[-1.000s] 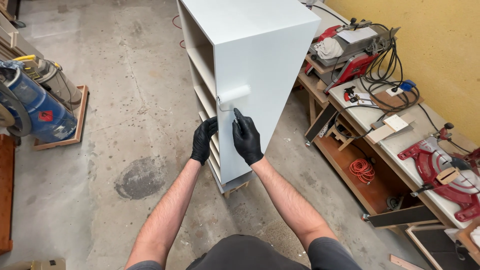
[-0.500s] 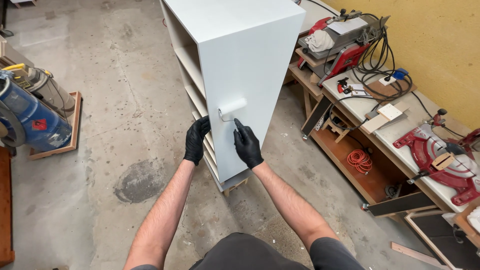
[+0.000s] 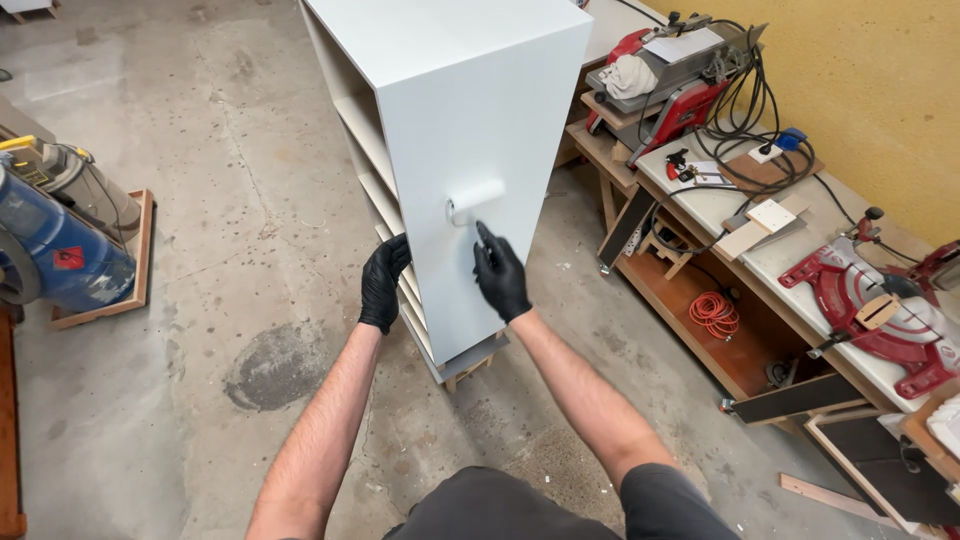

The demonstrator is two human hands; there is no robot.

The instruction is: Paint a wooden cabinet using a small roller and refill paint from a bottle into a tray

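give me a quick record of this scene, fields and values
setting: workshop with concrete floor
left hand: black glove, grips the front edge of the white cabinet
right hand: black glove, grip shut on the paint roller
paint roller: white sleeve pressed flat on the cabinet side
cabinet: upright, open shelves to the left, raised on a small wooden base
right side: workbench with red saw

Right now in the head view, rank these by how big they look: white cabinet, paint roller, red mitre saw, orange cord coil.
1. white cabinet, by far
2. red mitre saw
3. paint roller and orange cord coil: they look alike, and the coil lies farther off, so I won't rank them.
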